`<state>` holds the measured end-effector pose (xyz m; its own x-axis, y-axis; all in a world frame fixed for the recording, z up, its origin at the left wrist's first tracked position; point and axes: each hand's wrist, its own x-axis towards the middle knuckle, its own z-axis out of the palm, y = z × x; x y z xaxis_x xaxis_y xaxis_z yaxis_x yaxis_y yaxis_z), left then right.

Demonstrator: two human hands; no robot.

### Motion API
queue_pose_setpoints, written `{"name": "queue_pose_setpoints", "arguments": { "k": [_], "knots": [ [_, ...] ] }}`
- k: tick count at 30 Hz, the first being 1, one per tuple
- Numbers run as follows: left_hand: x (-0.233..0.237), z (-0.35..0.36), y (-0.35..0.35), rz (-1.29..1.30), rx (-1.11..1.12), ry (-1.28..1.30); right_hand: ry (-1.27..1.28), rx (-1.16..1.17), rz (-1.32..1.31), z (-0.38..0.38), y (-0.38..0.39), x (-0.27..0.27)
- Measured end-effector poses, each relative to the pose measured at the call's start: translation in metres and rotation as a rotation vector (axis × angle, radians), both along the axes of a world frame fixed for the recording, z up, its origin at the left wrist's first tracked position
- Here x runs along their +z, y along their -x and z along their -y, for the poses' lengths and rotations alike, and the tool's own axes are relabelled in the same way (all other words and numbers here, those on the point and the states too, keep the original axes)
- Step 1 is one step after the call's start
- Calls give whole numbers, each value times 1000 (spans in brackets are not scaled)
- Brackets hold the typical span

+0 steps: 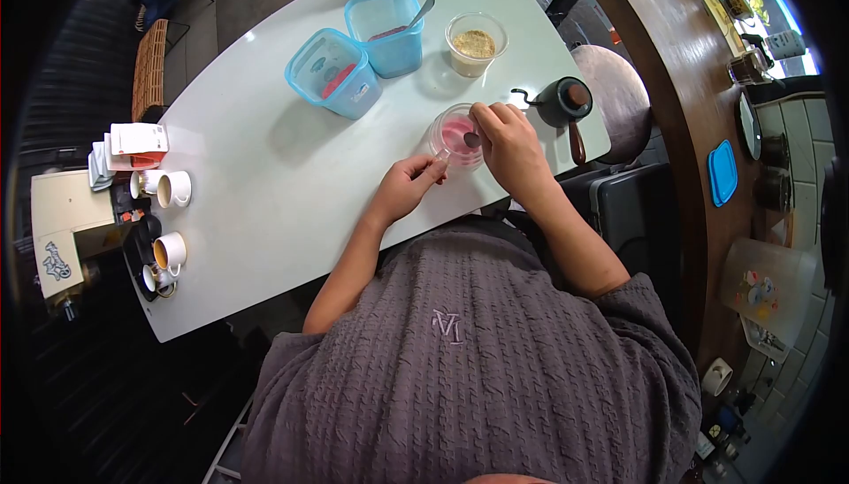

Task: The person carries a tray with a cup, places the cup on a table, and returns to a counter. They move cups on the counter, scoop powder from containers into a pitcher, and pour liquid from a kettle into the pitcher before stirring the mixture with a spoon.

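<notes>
Mid-frame, my left hand (409, 190) pinches the clear cup (436, 136) by its handle (441, 157); my right hand (511, 143) pinches a spoon (471, 140). Maybe I'm stirring pink stuff (455, 134), so I need steady hands.

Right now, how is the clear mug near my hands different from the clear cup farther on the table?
The mug holds something pink; the cup holds something yellowish and grainy.
The mug has a handle, gripped by your left hand; the cup shows none.
The cup stands untouched, while your right hand is at the mug.
Both are see-through and without a lid.
</notes>
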<state>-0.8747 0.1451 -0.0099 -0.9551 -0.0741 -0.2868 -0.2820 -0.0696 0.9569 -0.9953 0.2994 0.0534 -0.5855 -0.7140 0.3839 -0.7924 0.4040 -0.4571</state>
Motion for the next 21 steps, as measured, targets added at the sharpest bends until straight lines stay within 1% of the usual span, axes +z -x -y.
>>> {"name": "queue_pose_setpoints", "arguments": {
  "k": [3,6,8,9,11,14,18,20,21],
  "knots": [
    [0,0,-1,8,-3,7,0,-14,-6,2,0,-2],
    [-3,1,0,4,-2,14,63,-19,-38,4,-1,-4],
    [-3,0,0,4,-3,18,152,-43,28,4,-3,-4],
    [-3,0,-1,3,5,9,149,-44,27,3,-3,-6],
    [-3,0,-1,0,15,-2,163,-44,150,0,-3,-10],
    [-3,1,0,12,16,15,189,-63,210,-1,-4,-10],
    [-2,-1,-3,46,18,23,119,-41,200,-5,0,-7],
    [1,-1,-2,57,24,20,64,-53,124,-5,1,-4],
    [1,0,0,45,20,17,64,-52,127,-3,2,-4]
  ]
}}
